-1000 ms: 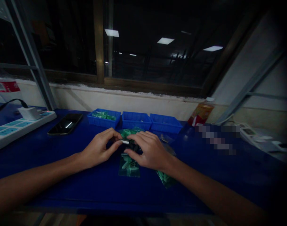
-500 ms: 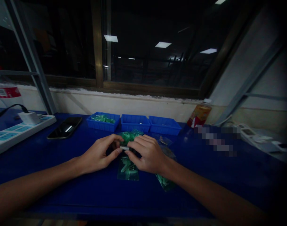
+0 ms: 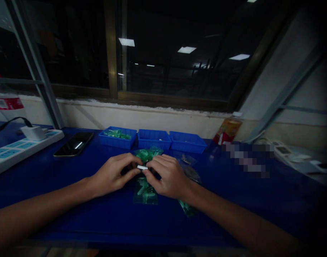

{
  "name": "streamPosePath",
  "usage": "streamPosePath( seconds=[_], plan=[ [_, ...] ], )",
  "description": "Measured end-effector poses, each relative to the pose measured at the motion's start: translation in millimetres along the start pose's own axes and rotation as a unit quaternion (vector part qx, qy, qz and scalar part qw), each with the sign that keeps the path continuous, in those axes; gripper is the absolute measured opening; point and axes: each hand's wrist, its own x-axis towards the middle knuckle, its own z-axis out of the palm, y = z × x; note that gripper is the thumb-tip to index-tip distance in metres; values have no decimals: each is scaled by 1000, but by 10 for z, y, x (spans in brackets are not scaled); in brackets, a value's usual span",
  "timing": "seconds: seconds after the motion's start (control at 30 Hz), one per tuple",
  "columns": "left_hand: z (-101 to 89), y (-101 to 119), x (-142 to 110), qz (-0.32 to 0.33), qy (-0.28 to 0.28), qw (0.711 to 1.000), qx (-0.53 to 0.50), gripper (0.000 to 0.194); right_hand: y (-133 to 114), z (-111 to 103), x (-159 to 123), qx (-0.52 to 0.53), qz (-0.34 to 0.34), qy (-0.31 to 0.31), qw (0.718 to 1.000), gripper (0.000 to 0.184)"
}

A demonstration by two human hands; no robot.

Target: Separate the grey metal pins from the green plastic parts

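My left hand (image 3: 116,174) and my right hand (image 3: 167,175) meet over the middle of the blue table (image 3: 99,219). Between their fingertips they pinch a small flat piece with a bright white edge (image 3: 142,167), one hand at each end. Its exact kind is too small to make out. Just below it lies a clear bag of green plugs and screws (image 3: 145,192). Behind the fingers sits a heap of green bagged parts (image 3: 148,154). Another bag of green pieces (image 3: 188,208) is partly covered by my right forearm, and a bag with small metal parts (image 3: 188,159) lies beyond that hand.
Along the wall stand a blue bin with green bags (image 3: 117,138), a middle blue bin (image 3: 154,140) and a right blue bin (image 3: 187,142). To the left are a phone (image 3: 74,144) and a white power strip (image 3: 26,148). A drink bottle (image 3: 228,129) stands back right.
The small piece has tilted slightly, so its white edge shows brighter and more fully. Both hands keep their pinch in nearly the same place.
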Motion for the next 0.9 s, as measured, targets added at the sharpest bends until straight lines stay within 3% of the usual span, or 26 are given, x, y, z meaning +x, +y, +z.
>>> streamPosePath(
  seconds=[0.23, 0.5, 0.9],
  plan=[
    [12, 17, 6, -21, -2, 1000, -1, 14, -33, 1, 9, -11, 34, -24, 999, 22],
    [5, 18, 10, -27, -47, 998, 26, 21, -60, -1, -6, -43, 10, -64, 997, 18],
    [35, -9, -3, -12, -1, 1000, 25, 16, -62, 31, 13, -17, 46, -46, 998, 24]
  ],
)
